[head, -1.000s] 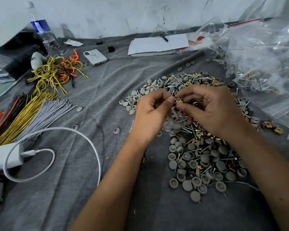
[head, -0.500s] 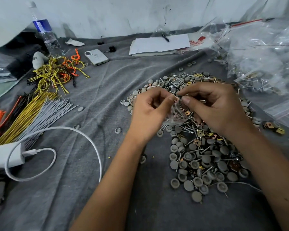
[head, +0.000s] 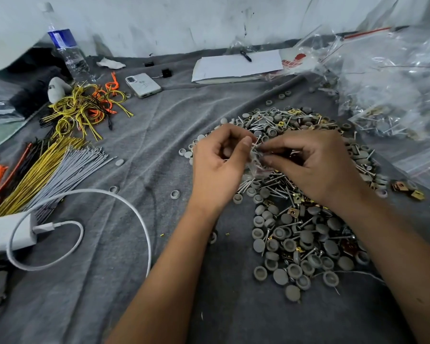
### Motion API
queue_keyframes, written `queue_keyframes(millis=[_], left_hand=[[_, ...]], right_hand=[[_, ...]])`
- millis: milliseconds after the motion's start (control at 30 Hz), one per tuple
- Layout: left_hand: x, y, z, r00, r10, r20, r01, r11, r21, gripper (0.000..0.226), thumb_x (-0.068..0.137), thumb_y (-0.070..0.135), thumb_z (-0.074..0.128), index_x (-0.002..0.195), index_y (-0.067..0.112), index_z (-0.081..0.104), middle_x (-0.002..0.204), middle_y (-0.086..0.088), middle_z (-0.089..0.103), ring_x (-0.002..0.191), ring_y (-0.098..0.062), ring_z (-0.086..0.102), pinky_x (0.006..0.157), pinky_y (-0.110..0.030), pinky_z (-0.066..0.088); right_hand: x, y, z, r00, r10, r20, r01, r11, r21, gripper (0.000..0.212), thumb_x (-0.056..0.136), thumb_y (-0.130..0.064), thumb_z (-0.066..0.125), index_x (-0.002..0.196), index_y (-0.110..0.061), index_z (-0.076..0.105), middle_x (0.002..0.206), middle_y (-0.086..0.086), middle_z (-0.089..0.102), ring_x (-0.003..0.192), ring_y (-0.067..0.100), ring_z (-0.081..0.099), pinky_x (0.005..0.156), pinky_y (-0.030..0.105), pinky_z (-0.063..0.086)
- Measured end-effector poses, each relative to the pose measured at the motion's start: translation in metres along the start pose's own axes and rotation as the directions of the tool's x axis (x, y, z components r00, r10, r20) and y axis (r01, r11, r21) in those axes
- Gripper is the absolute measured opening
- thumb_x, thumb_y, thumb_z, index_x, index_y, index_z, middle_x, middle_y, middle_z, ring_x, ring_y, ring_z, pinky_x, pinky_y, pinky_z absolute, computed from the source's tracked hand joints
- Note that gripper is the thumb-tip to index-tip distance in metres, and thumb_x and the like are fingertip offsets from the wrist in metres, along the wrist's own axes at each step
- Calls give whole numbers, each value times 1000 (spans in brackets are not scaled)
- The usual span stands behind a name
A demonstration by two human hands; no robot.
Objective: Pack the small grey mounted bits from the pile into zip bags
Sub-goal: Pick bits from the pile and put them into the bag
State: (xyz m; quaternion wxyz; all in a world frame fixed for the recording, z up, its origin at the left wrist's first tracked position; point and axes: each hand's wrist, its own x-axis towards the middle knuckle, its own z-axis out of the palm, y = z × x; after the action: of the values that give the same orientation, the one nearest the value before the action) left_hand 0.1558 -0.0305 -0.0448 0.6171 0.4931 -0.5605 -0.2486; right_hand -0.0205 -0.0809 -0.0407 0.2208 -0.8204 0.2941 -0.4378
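Note:
A pile of small grey round bits, mixed with metal screws and brass clips, lies on the grey cloth in front of me. Above its middle, my left hand and my right hand meet. Between them sits a small clear zip bag with a few screws or shanks in it. My left thumb and fingers pinch the bag's left edge. My right fingers pinch its right side; what else they hold is hidden.
Filled clear bags are heaped at the right. Bundles of yellow, grey and orange ties lie at the left, with a white charger and cable. A phone, water bottle and notepad lie at the back.
Both hands have stayed together over the pile, shifting only slightly; the fingers keep working at the small bag between them.

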Motion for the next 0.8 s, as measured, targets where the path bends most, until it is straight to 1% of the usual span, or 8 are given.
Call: queue_keyframes(millis=[100,200,267,400,567,667,700,800], left_hand=[[0,-1,0,1000,-17,-24,16,999,-34,15,100,-3,58,93,4,69,67,2,63,53,-4,55,53,-18,43],[1,0,-1,997,-29,-78,25,998,-60,14,101,-5,55,97,-6,69,63,1,60,48,-1,52,51,-16,40],[1,0,-1,993,-41,-111,33,996,-77,15,101,-5,54,99,-7,69,64,-1,60,48,-2,51,50,-16,39],[1,1,-1,989,-66,-134,58,996,-65,15,101,-3,55,100,-2,70,65,-3,61,50,-3,52,51,-18,40],[1,-1,2,992,-116,-54,116,993,11,16,93,-1,60,97,10,70,70,-24,60,56,-22,49,53,-30,41],[-1,-5,7,988,-149,-43,152,986,62,21,89,-2,61,104,11,66,67,-16,65,54,-17,52,54,-30,42],[-1,-6,8,987,-157,-46,160,984,73,22,88,0,62,106,12,64,67,-16,66,54,-17,53,55,-32,43],[-1,-7,9,987,-150,-60,156,983,94,20,87,7,60,105,16,62,66,-16,65,55,-19,56,58,-38,47]], right_hand=[[0,3,-4,988,110,-109,-101,991,89,21,82,-29,86,98,-23,74,81,-13,74,78,6,74,70,19,57],[2,6,-9,968,180,-173,-163,981,107,20,79,-32,87,89,-25,71,81,-15,75,73,4,73,64,15,54],[1,5,-8,970,186,-155,-178,982,65,19,78,-33,87,86,-24,72,79,-15,74,71,3,72,61,13,52],[-1,4,-4,977,196,-84,-198,980,-13,10,81,-27,86,86,-25,78,74,-12,71,70,6,67,63,21,55],[-1,8,-5,975,219,-49,-220,975,-29,17,89,-15,78,103,-26,79,84,-15,73,64,-2,66,61,11,49],[-1,6,-4,966,247,-77,-241,967,82,18,89,-10,79,104,-20,75,87,-8,76,53,11,70,54,29,58],[-1,4,-5,967,240,-90,-230,967,112,16,87,-10,80,99,-19,75,86,-7,77,55,15,71,53,33,59],[1,1,-8,986,150,-70,-145,987,72,14,83,-13,85,92,-21,77,86,-10,74,75,12,72,65,30,60]])
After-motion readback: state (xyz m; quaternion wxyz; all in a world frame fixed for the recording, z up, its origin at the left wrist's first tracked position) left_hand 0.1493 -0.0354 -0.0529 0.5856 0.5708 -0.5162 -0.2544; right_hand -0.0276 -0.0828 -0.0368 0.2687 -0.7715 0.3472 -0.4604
